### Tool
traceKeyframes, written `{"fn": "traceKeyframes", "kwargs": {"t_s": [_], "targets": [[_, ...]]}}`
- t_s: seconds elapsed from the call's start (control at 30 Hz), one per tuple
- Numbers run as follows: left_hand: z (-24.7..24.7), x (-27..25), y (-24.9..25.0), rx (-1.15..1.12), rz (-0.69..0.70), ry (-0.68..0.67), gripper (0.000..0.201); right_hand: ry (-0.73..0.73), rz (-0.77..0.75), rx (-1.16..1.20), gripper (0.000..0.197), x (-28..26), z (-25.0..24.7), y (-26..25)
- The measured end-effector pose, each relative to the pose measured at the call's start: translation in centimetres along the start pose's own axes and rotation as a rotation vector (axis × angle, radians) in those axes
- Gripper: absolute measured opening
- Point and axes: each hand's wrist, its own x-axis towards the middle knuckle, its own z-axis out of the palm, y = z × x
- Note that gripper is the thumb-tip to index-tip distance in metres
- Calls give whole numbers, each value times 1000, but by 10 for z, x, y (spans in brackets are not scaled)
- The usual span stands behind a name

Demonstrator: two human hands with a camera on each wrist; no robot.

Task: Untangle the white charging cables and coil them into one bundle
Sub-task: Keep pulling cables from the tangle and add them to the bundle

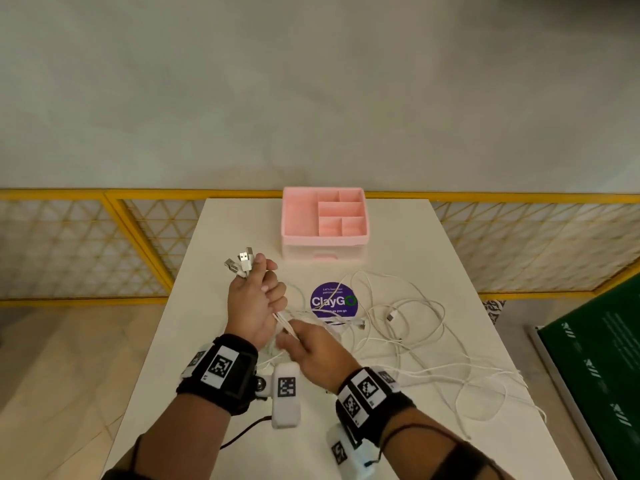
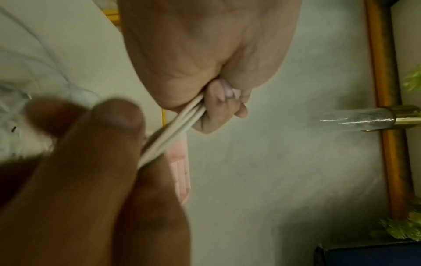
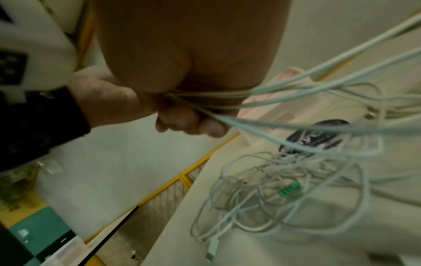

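Observation:
My left hand (image 1: 258,292) is raised over the white table (image 1: 214,237), its fist gripping several white charging cables (image 2: 180,124). Their silver USB plugs (image 1: 242,261) stick out above the fist. Just below it, my right hand (image 1: 304,344) pinches the same strands (image 1: 285,323) where they leave the left fist. In the right wrist view the cables (image 3: 205,100) run across that hand's curled fingers and fan out to the right. The rest of the cables lie in a loose tangle (image 1: 408,327) on the table at the right, with small connectors (image 1: 391,317) showing.
A pink compartment organizer (image 1: 323,223) with a drawer stands at the table's far middle. A round purple sticker (image 1: 333,300) lies under the cables. Yellow mesh railings (image 1: 86,244) flank the table, and a green board (image 1: 595,375) stands at the right.

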Motion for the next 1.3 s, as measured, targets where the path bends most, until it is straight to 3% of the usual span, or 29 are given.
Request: {"fn": "traceKeyframes", "kwargs": {"t_s": [0.17,0.33,0.5,0.57,0.77,1.0,1.07,1.13,1.2,1.3], "targets": [[-27,4,4,-35,6,112,32,-16,24,-171,32,-17,-19,38],[-30,-1,-5,-29,-47,123,29,-21,7,-284,35,-26,-33,53],[-32,4,6,-239,-152,7,67,10,41,-358,46,-33,-33,59],[-33,5,5,-287,-167,-5,71,14,48,-359,43,-36,-32,59],[-25,4,5,-259,-148,63,35,-16,106,-287,38,-37,-32,53],[-11,1,-5,-301,-182,72,22,44,-15,-71,28,-16,-10,14],[-12,0,-6,-326,-177,30,31,100,-2,-73,35,-11,-8,9],[-18,1,-4,-319,-157,-52,57,146,22,-45,35,-6,-7,4],[-21,0,-9,-233,-143,-107,64,205,45,-27,35,-1,-10,3],[-21,-3,-22,-80,-133,-58,32,227,42,-77,35,0,-14,9]]}}
